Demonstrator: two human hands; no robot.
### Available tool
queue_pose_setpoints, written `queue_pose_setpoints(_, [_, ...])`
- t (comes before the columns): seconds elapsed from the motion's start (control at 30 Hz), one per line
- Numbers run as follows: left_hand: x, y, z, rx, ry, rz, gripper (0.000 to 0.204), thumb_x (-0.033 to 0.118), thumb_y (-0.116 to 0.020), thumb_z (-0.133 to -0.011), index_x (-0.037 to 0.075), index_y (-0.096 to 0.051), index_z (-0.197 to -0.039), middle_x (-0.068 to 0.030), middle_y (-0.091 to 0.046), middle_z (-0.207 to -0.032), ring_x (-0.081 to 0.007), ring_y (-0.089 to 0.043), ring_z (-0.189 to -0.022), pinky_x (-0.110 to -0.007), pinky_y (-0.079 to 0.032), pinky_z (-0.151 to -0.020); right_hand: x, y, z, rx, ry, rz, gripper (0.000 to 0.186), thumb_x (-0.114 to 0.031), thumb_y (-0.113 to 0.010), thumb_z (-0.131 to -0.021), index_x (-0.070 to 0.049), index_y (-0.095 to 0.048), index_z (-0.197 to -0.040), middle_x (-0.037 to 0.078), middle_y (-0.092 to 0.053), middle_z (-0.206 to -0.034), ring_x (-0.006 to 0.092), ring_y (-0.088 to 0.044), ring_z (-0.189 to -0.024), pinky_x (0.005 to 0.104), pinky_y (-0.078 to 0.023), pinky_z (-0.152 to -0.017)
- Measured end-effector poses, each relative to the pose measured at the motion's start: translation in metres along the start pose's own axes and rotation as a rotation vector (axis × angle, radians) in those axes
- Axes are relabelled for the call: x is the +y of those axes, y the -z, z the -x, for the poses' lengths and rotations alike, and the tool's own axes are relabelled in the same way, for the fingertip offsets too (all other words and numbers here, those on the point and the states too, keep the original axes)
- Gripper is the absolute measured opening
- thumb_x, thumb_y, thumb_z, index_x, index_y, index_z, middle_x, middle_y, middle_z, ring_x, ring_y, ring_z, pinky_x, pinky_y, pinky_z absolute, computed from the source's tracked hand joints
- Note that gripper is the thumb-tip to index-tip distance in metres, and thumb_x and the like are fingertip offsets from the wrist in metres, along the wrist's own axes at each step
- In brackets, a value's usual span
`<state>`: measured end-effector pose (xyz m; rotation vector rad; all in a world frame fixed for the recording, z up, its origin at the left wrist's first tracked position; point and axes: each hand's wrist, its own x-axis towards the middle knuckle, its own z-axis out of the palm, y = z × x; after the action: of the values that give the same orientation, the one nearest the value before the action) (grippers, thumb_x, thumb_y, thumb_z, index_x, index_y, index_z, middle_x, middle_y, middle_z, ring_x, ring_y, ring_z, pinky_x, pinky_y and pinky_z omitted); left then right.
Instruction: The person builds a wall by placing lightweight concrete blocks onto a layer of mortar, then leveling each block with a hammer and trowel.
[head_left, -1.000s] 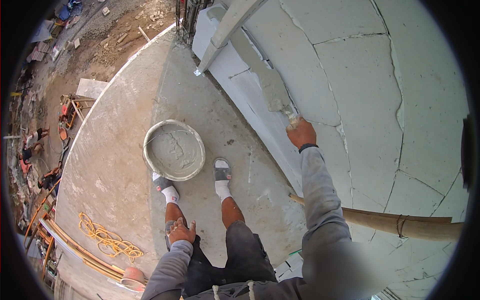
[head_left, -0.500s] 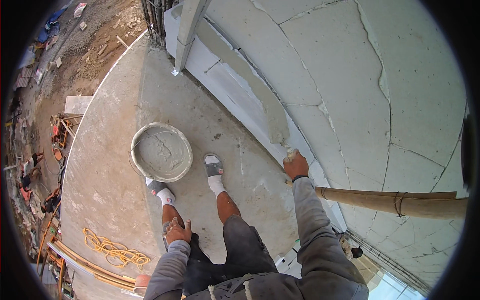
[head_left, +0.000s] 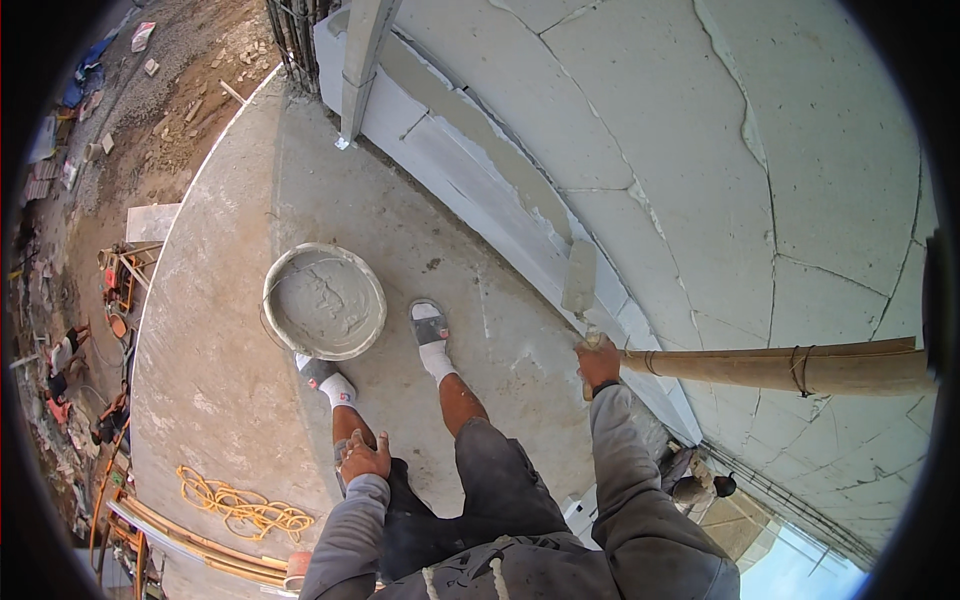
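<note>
My right hand is closed around the handle of a trowel, whose flat blade is smeared with grey mortar and lies over the top of a low course of pale blocks. A band of wet mortar runs along that course, beyond the blade. My left hand rests on my left knee, fingers spread and holding nothing. In front of my left foot stands a round bucket with wet grey mortar inside.
A tall block wall rises on the right. A bamboo pole juts across beside my right hand. A metal post stands at the far end. Yellow rope lies near the slab edge at left. Another person is at lower right.
My right hand has drawn the trowel back toward me along the block course, and its blade now shows plainly. The left hand stays on my knee. The view has shifted slightly.
</note>
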<state>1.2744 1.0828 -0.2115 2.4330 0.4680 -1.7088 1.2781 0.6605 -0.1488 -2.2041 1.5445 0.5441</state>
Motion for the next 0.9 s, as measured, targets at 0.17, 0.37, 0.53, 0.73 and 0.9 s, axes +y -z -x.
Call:
queue_pose_setpoints(0.17, [-0.003,-0.003,-0.002,0.021,-0.019,0.002,0.069,0.056,-0.045,-0.084,0.009,-0.038,-0.133,-0.0161,-0.044,-0.133,-0.0331,-0.039,-0.125,-0.052,-0.027,-0.103,-0.065,-0.029,0.000,-0.064,-0.003,-0.495,0.019,-0.015,-0.066,-0.076,-0.001,-0.053,-0.082,0.007,-0.054,-0.065,0.0155,-0.053,-0.045,0.0288,-0.046,-0.041])
queue_pose_setpoints(0.37, [-0.004,0.000,-0.003,-0.010,-0.014,0.004,0.069,0.056,-0.044,-0.084,0.009,-0.037,-0.134,-0.0159,-0.045,-0.133,-0.0329,-0.039,-0.125,-0.051,-0.027,-0.103,-0.109,-0.070,-0.012,0.093,0.112,-0.289,0.037,-0.025,-0.066,-0.073,0.004,-0.053,-0.093,0.021,-0.063,-0.078,0.0329,-0.064,-0.069,0.0377,-0.052,-0.063])
queue_pose_setpoints(0.53, [0.001,0.004,-0.003,-0.022,-0.013,0.002,0.070,0.055,-0.044,-0.084,0.009,-0.035,-0.136,-0.0159,-0.044,-0.133,-0.0328,-0.039,-0.126,-0.051,-0.027,-0.103,-0.117,-0.092,0.036,0.060,0.219,-0.042,0.038,-0.027,-0.062,-0.074,0.004,-0.053,-0.093,0.029,-0.062,-0.087,0.0426,-0.060,-0.087,0.0445,-0.048,-0.076])
queue_pose_setpoints(0.73, [0.000,0.009,-0.005,-0.042,0.004,0.003,0.071,0.056,-0.043,-0.084,0.009,-0.035,-0.136,-0.0168,-0.043,-0.134,-0.0331,-0.038,-0.126,-0.051,-0.026,-0.104,-0.108,-0.078,0.055,-0.005,0.229,-0.110,0.034,-0.025,-0.063,-0.075,0.004,-0.051,-0.087,0.024,-0.063,-0.079,0.0385,-0.063,-0.075,0.0418,-0.050,-0.069])
queue_pose_setpoints(0.9, [-0.004,0.011,-0.006,-0.052,-0.007,0.021,0.071,0.056,-0.043,-0.084,0.009,-0.034,-0.136,-0.0175,-0.043,-0.134,-0.0334,-0.038,-0.126,-0.051,-0.025,-0.104,-0.134,-0.078,0.008,-0.037,-0.095,-0.737,0.022,-0.017,-0.062,-0.076,0.002,-0.052,-0.081,0.012,-0.057,-0.067,0.0222,-0.059,-0.051,0.0337,-0.048,-0.043])
